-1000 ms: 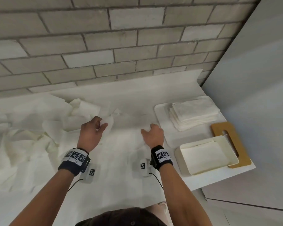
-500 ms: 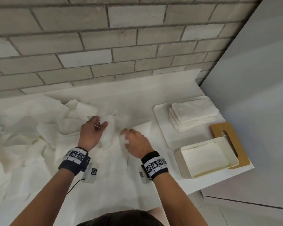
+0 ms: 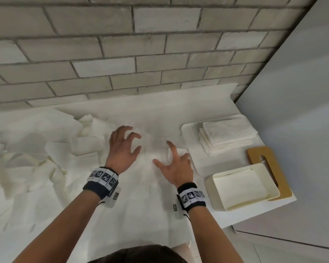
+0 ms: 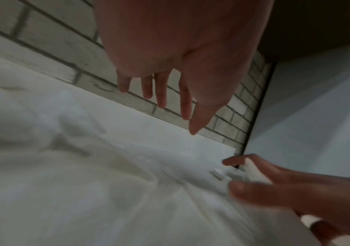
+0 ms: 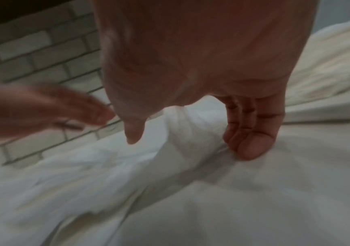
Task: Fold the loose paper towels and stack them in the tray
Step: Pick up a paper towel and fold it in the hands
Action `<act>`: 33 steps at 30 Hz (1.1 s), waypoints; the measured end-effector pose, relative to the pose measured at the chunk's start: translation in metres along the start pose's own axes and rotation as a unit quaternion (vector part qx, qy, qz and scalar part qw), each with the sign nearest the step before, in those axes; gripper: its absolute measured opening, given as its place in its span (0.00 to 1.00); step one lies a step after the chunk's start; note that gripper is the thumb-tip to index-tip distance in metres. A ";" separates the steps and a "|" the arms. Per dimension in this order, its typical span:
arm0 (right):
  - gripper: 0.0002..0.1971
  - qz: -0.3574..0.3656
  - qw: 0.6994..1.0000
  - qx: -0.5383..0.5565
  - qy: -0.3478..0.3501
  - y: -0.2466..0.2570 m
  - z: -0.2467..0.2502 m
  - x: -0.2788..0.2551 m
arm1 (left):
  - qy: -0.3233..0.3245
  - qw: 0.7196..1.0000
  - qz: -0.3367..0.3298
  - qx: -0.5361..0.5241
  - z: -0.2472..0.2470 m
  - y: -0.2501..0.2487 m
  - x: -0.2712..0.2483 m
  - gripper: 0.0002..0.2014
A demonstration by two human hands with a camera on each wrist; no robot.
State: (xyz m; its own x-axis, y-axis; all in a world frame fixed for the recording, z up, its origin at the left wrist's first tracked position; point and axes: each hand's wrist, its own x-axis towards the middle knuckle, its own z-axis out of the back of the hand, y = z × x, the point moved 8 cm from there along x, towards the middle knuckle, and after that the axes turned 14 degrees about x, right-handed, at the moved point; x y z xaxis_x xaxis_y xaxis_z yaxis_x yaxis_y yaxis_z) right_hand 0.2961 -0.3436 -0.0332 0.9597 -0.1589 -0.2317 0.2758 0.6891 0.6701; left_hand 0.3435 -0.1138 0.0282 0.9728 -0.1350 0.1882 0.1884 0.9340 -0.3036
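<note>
A white paper towel [image 3: 156, 147] lies rumpled on the counter between my hands. My left hand [image 3: 135, 141] hovers over its left part with fingers spread and slightly bent, holding nothing; in the left wrist view its fingers [image 4: 162, 98] point away above the sheet. My right hand [image 3: 163, 154] rests on the towel's right part, thumb and index spread wide. In the right wrist view its fingertips [image 5: 251, 148] press down on the towel [image 5: 180, 133]. To the right, the white tray [image 3: 187, 130] carries a stack of folded towels [image 3: 226, 137].
Loose crumpled towels [image 3: 36, 149] cover the counter's left half. A cream box [image 3: 241, 188] sits on a wooden board [image 3: 270, 164] at the front right corner. A brick wall [image 3: 141, 54] backs the counter and a grey panel [image 3: 292, 111] closes the right side.
My left hand has let go of the bunched towel it pinched and has opened. My right hand has swung back toward the right and spread flat on the towel.
</note>
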 end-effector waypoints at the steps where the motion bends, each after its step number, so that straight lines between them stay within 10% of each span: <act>1: 0.50 0.007 0.999 -0.031 -0.004 0.007 -0.006 -0.001 | -0.003 1.000 -0.017 -0.004 -0.001 -0.010 0.004 0.17; 7: 0.58 0.041 0.995 0.075 -0.042 0.018 0.005 -0.018 | 0.056 0.993 -0.013 -0.107 -0.012 -0.039 0.008 0.16; 13: 0.51 0.162 0.971 0.155 -0.081 0.033 0.123 -0.067 | 0.116 0.954 -0.003 -0.276 -0.009 -0.053 -0.001 0.40; 18: 0.22 0.219 0.935 0.262 -0.102 0.037 0.231 -0.116 | 0.234 0.895 -0.088 -0.369 -0.009 -0.140 -0.017 0.53; 24: 0.11 0.209 0.922 0.292 -0.147 -0.028 0.287 -0.135 | 0.147 0.857 -0.168 -0.463 0.031 -0.221 -0.015 0.19; 33: 0.19 0.290 0.854 0.405 -0.147 -0.100 0.327 -0.163 | 0.110 0.840 -0.193 -0.495 0.062 -0.285 -0.028 0.12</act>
State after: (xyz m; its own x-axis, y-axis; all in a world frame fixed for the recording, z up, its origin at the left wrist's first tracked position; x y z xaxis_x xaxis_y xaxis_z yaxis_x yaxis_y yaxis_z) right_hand 0.1291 -0.6177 0.1686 0.8867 -0.2102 0.4119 -0.4183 0.0149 0.9082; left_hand 0.2546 -0.3562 0.1675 0.7951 -0.5234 0.3065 0.4093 0.0899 -0.9080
